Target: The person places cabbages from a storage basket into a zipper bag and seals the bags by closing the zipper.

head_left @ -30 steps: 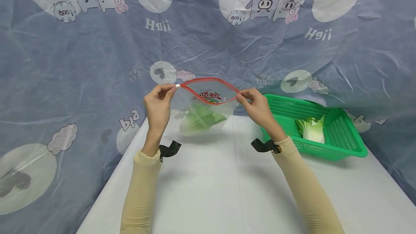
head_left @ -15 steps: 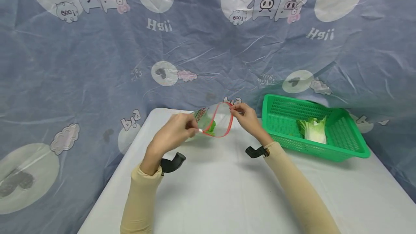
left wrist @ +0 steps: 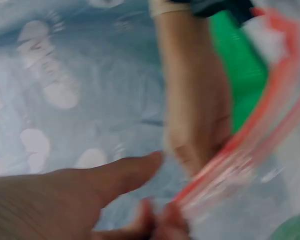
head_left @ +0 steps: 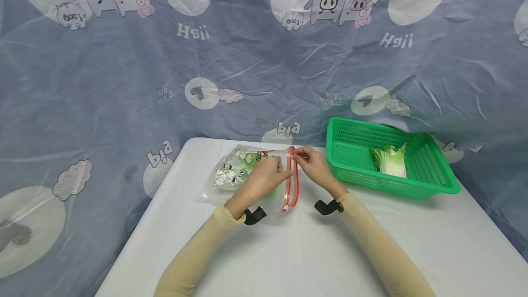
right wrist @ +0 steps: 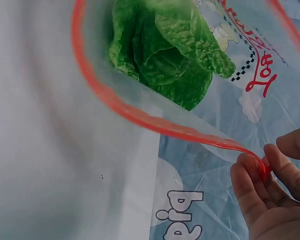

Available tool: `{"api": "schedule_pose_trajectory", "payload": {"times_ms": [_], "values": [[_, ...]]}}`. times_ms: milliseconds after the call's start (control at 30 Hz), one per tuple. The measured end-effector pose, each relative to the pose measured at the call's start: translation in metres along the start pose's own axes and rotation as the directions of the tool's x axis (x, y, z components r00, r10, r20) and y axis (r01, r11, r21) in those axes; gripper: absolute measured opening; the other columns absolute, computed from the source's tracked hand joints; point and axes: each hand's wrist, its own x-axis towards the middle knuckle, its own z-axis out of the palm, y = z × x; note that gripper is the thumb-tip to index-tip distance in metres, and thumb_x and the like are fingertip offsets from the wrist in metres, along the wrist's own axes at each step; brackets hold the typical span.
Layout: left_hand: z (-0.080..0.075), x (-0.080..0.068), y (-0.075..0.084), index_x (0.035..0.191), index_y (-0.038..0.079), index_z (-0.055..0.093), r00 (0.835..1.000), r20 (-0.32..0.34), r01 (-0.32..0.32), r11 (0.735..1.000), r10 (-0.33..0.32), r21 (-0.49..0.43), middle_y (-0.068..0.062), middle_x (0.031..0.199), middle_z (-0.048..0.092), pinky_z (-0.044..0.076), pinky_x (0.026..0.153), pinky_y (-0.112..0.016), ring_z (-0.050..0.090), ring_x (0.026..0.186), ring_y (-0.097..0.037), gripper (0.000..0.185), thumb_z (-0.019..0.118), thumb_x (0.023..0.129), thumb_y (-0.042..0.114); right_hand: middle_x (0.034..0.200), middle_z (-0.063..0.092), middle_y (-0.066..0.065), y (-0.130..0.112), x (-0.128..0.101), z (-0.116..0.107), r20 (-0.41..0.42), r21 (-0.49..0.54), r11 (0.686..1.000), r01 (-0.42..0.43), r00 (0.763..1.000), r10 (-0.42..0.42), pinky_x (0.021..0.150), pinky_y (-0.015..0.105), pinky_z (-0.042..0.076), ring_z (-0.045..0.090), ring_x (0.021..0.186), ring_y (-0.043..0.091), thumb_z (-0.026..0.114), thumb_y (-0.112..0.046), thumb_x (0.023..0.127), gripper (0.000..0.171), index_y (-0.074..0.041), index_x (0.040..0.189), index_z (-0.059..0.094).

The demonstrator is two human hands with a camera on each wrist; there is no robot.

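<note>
A clear zip bag [head_left: 237, 173] with cartoon print and a red zip strip [head_left: 291, 182] lies flat on the white table [head_left: 288, 251], mouth toward the right. Green leafy lettuce [right wrist: 165, 50] shows inside it. My left hand [head_left: 268, 175] rests over the bag and pinches the zip strip [left wrist: 240, 155] about midway along it. My right hand [head_left: 309, 162] pinches the far end of the strip [right wrist: 260, 167] between thumb and fingers. The mouth still gapes in the right wrist view.
A green plastic basket [head_left: 429, 182] stands at the table's back right with a piece of pale cabbage [head_left: 389, 159] in it. A blue printed sheet [head_left: 123, 81] hangs behind and drapes round the table.
The bag was held up in the air with its mouth wide; both hands have brought it down and laid it flat on the table, mouth narrowed, left hand moved onto the zip strip.
</note>
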Motion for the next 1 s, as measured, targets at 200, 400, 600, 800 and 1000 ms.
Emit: {"api": "schedule_pose_trajectory", "payload": {"times_ms": [200, 400, 600, 800, 1000], "values": [[0.034, 0.016, -0.004, 0.082, 0.008, 0.053, 0.985, -0.171, -0.006, 1.000, 0.006, 0.000, 0.001, 0.061, 0.051, 0.036, 0.045, -0.022, 0.049, 0.053, -0.011, 0.022, 0.072, 0.084, 0.017, 0.109, 0.067, 0.014, 0.002, -0.006, -0.007, -0.010, 0.044, 0.999, -0.001, 1.000, 0.001, 0.089, 0.044, 0.054, 0.066, 0.100, 0.028, 0.061, -0.014, 0.095, 0.018, -0.004, 0.109, 0.065], [0.036, 0.019, -0.007, 0.087, 0.006, 0.056, 0.973, -0.231, -0.028, 0.997, 0.011, -0.070, 0.001, 0.062, 0.053, 0.037, 0.048, -0.021, 0.048, 0.055, -0.008, 0.014, 0.067, 0.079, 0.002, 0.111, 0.066, 0.014, -0.004, -0.009, -0.025, 0.035, -0.014, 0.999, -0.035, 0.999, 0.036, 0.083, 0.038, 0.057, 0.067, 0.100, 0.029, 0.059, -0.020, 0.097, 0.022, -0.005, 0.112, 0.064], [0.032, 0.019, -0.006, 0.085, 0.003, 0.062, 0.975, -0.223, -0.040, 0.991, 0.010, -0.131, -0.003, 0.071, 0.061, 0.042, 0.055, -0.021, 0.052, 0.063, -0.010, 0.008, 0.063, 0.079, -0.002, 0.103, 0.065, 0.018, -0.009, -0.012, -0.085, -0.095, -0.168, 0.976, -0.137, 0.988, 0.122, 0.071, 0.036, 0.056, 0.066, 0.089, 0.032, 0.058, -0.027, 0.097, 0.029, -0.002, 0.112, 0.061], [0.032, 0.020, -0.008, 0.085, 0.004, 0.063, 0.978, -0.209, -0.041, 0.989, 0.010, -0.145, -0.004, 0.074, 0.063, 0.045, 0.059, -0.022, 0.054, 0.066, -0.012, 0.006, 0.065, 0.081, 0.000, 0.078, 0.054, 0.010, 0.001, -0.013, -0.156, -0.199, -0.304, 0.860, -0.410, 0.910, 0.363, 0.060, 0.034, 0.043, 0.049, 0.064, 0.019, 0.059, -0.037, 0.094, 0.041, 0.003, 0.097, 0.057], [0.031, 0.019, -0.008, 0.085, 0.004, 0.063, 0.983, -0.183, -0.040, 0.987, 0.010, -0.157, -0.004, 0.073, 0.064, 0.044, 0.056, -0.021, 0.053, 0.063, -0.010, 0.006, 0.064, 0.081, 0.000, 0.097, 0.038, 0.042, 0.034, -0.017, -0.203, -0.190, -0.384, 0.701, -0.601, 0.794, 0.577, 0.071, 0.051, 0.041, 0.040, 0.083, 0.045, 0.056, -0.045, 0.092, 0.073, 0.025, 0.110, 0.041]]}}
